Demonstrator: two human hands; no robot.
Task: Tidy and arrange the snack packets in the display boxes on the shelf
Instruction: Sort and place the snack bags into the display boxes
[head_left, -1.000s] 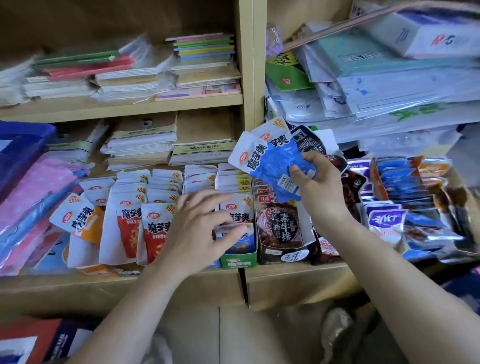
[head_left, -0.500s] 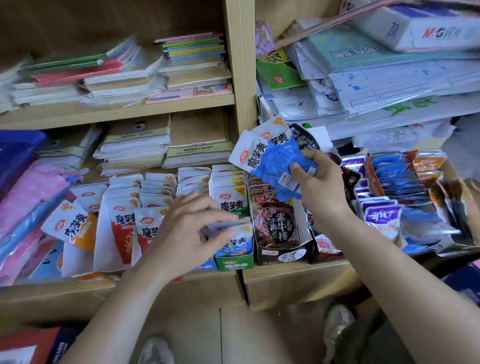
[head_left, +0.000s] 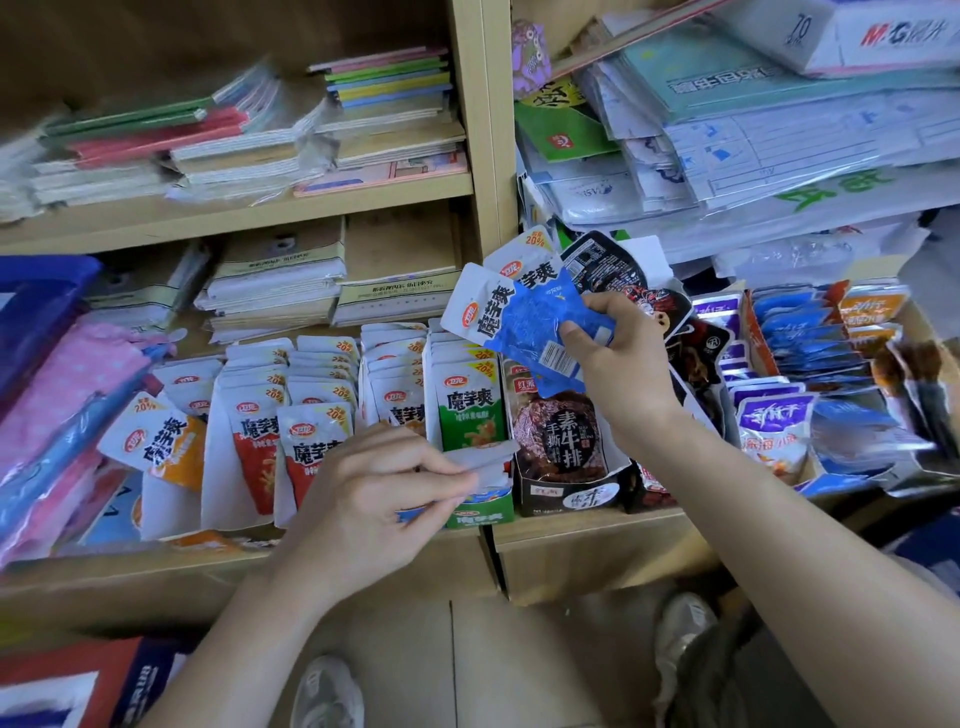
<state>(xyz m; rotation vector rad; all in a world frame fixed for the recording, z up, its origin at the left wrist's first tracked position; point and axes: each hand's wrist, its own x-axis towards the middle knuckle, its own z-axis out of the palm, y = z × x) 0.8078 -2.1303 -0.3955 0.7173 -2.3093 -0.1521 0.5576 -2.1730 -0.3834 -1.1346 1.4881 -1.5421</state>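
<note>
The left hand's (head_left: 374, 499) thumb and fingertips pinch a thin, pale foil packet (head_left: 485, 457) seen edge-on, just over the front of the green cardboard display box (head_left: 480, 512). The right hand (head_left: 623, 374) curls its fingers round a fan of glossy blue-and-white packets (head_left: 524, 322), held above a dark box (head_left: 566, 499) of brown packets. Rows of crinkly white-and-red packets (head_left: 260, 447) stand to the left on the wooden shelf (head_left: 571, 525). Wrapped paper stacks (head_left: 270, 291) lie behind.
</note>
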